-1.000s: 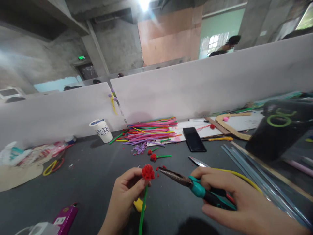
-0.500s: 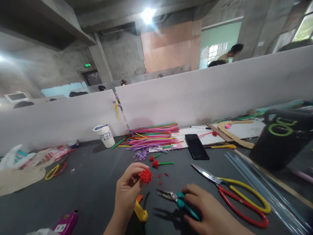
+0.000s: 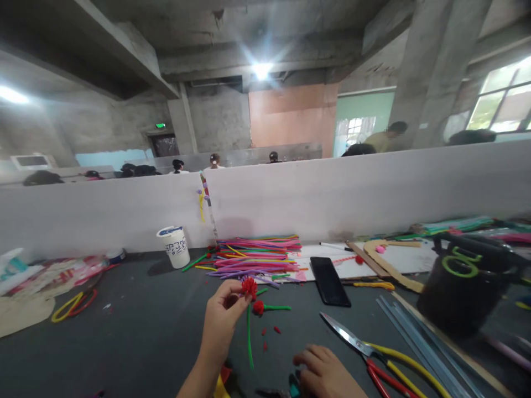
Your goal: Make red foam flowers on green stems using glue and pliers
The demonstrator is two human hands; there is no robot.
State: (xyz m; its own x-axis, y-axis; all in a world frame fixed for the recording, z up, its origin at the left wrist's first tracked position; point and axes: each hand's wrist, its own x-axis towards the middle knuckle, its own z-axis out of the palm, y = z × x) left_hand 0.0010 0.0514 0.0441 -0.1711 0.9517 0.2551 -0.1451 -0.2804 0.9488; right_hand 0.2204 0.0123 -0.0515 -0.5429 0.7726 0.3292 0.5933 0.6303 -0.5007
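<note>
My left hand pinches a fluffy red flower head, from which a green stem hangs down. Just right of it, a second red flower with a green stem lies on the dark table, and small red bits are scattered below. My right hand is low in the view, its fingers bent over teal-handled pliers at the bottom edge; whether it grips them is unclear. Large scissors with red and yellow handles lie to its right.
Coloured stems are piled by the white partition, with a paper cup to their left. A phone, clear strips and a black container are on the right. Small scissors lie left.
The view has tilted up. The green stem below the flower in my left hand now shows. The pliers and my right hand sit lower in the picture, and the pliers are mostly out of view.
</note>
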